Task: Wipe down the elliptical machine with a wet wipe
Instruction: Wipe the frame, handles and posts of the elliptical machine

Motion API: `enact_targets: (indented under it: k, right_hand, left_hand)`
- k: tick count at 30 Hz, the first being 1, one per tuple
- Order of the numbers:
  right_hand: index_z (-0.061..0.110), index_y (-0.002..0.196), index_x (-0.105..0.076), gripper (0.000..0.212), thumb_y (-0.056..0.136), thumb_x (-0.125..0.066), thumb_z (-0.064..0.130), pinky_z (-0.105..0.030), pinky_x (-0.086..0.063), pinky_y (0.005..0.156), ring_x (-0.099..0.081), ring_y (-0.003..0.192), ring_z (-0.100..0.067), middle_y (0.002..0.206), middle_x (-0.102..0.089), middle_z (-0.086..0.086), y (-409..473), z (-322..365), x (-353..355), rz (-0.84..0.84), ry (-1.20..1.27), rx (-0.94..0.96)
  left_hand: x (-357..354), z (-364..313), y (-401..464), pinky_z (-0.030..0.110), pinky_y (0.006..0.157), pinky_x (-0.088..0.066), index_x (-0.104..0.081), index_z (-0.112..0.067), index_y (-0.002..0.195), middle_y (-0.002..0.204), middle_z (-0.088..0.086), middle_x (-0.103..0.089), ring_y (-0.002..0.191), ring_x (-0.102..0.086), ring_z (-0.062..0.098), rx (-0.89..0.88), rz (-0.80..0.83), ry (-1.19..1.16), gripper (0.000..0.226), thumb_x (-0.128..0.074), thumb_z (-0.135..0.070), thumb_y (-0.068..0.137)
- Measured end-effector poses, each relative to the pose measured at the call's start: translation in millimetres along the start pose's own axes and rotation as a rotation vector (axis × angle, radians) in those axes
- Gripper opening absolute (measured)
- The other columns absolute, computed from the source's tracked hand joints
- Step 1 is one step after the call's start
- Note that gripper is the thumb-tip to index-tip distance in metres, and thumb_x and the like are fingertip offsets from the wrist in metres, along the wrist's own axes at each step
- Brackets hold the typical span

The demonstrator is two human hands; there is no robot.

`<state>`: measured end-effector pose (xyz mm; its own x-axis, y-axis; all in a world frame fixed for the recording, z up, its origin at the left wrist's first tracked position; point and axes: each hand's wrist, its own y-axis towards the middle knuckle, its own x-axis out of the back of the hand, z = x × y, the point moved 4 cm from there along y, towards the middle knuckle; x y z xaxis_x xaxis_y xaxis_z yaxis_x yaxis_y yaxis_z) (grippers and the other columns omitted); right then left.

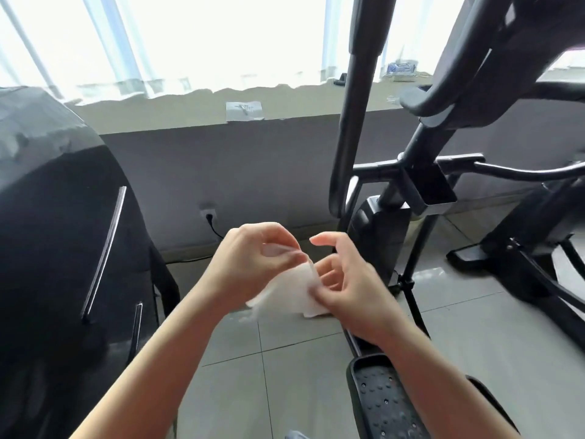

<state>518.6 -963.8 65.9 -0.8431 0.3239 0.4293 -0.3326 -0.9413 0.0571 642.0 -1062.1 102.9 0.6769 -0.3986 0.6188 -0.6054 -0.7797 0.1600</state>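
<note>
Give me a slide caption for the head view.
Both hands, left hand and right hand, hold a white wipe in front of the elliptical, not yet touching it.

wet wipe: white
elliptical machine: black
pedal: black, dotted studs
floor: pale grey tiles
wall: grey-brown

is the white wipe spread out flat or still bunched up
Partly unfolded, not flat: the thin white wet wipe hangs creased between the left hand and right hand, both pinching it.
</note>
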Motion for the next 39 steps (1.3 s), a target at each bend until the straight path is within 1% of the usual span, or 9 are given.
enact_targets:
  k: [6, 10, 12, 15, 18, 22, 27, 35, 39]
  right_hand:
    - [0.03, 0.112, -0.057, 0.039, 0.085, -0.06, 0.002, -0.015, -0.048, 0.066, -0.057, 0.069, -0.01, 0.089, -0.065, 0.008, 28, 27, 29, -0.074, -0.149, 0.148]
    - [0.016, 0.093, -0.06, 0.02, 0.08, -0.074, 0.01, -0.026, -0.049, 0.074, -0.057, 0.084, -0.012, 0.093, -0.058, 0.009, 30, 33, 23, -0.475, -0.518, 0.306]
    - [0.016, 0.083, -0.06, 0.012, 0.085, -0.072, 0.016, -0.023, -0.048, 0.065, -0.058, 0.073, -0.01, 0.08, -0.06, 0.009, 19, 26, 13, -0.544, -0.369, 0.293]
    - [0.023, 0.101, -0.064, 0.026, 0.083, -0.071, 0.04, -0.02, -0.054, 0.072, -0.067, 0.085, -0.005, 0.093, -0.07, 0.01, 8, 3, -14, -0.214, 0.144, 0.0]
    - [0.013, 0.117, -0.06, 0.048, 0.074, -0.076, 0.026, -0.039, -0.058, 0.083, -0.07, 0.097, -0.023, 0.105, -0.072, -0.01, 10, -9, -28, -0.013, 0.439, -0.105]
    - [0.012, 0.105, -0.067, 0.025, 0.081, -0.066, 0.018, -0.04, -0.053, 0.068, -0.067, 0.078, -0.021, 0.091, -0.072, -0.013, 27, 6, -4, -0.03, 0.402, -0.022]
    - [0.023, 0.101, -0.068, 0.014, 0.092, -0.058, 0.02, -0.033, -0.052, 0.071, -0.064, 0.078, -0.015, 0.087, -0.07, -0.003, 40, 53, 53, 0.123, 0.108, 0.099]
    - [0.025, 0.122, -0.05, 0.036, 0.089, -0.059, 0.037, -0.037, -0.054, 0.089, -0.058, 0.11, -0.01, 0.118, -0.063, 0.006, 37, 130, 135, -0.755, -0.72, 0.696]
    - [0.024, 0.145, -0.037, 0.069, 0.085, -0.061, 0.049, -0.039, -0.045, 0.104, -0.039, 0.137, -0.018, 0.149, -0.04, 0.0, 49, 160, 133, -0.743, -0.763, 0.887]
  left_hand:
    - [16, 16, 3, 0.021, 0.058, -0.05, -0.07, -0.01, 0.08, 0.073, 0.002, -0.069, 0.066, -0.063, 0.014, 0.141, 0.32, -0.459, 0.016, -0.079, -0.023, 0.08]
    - [9, 27, 2, 0.023, 0.052, -0.048, -0.07, -0.018, 0.077, 0.078, 0.01, -0.067, 0.064, -0.061, 0.02, 0.248, 0.349, -0.707, 0.015, -0.077, -0.031, 0.074]
    - [2, 35, 5, 0.029, 0.058, -0.046, -0.072, -0.022, 0.078, 0.084, 0.015, -0.068, 0.068, -0.06, 0.022, 0.268, 0.329, -0.772, 0.016, -0.075, -0.037, 0.072]
    - [-9, 37, 6, 0.032, 0.059, -0.048, -0.073, -0.026, 0.076, 0.08, 0.007, -0.069, 0.069, -0.062, 0.02, 0.276, 0.283, -0.801, 0.013, -0.079, -0.037, 0.075]
    - [-13, 30, 8, 0.032, 0.063, -0.051, -0.073, -0.029, 0.073, 0.081, 0.0, -0.073, 0.074, -0.066, 0.017, 0.144, 0.172, -0.702, 0.013, -0.084, -0.035, 0.071]
    - [7, 15, 26, 0.02, 0.078, -0.047, -0.069, -0.036, 0.078, 0.094, -0.016, -0.067, 0.091, -0.064, 0.007, -0.191, -0.033, -0.366, 0.013, -0.075, -0.042, 0.068]
    - [19, -29, 51, 0.026, 0.075, -0.055, -0.064, -0.034, 0.095, 0.089, -0.002, -0.072, 0.081, -0.07, 0.012, -0.227, 0.168, -0.462, 0.035, -0.084, -0.026, 0.067]
    - [40, -123, 101, 0.022, 0.056, -0.045, -0.068, -0.027, 0.065, 0.065, -0.011, -0.065, 0.06, -0.062, 0.005, -0.357, -0.111, -0.559, 0.021, -0.079, -0.017, 0.08]
    - [63, -185, 123, 0.02, 0.047, -0.049, -0.066, -0.01, 0.079, 0.066, -0.001, -0.066, 0.055, -0.063, 0.01, -0.385, 0.008, -0.851, 0.005, -0.07, -0.011, 0.08]
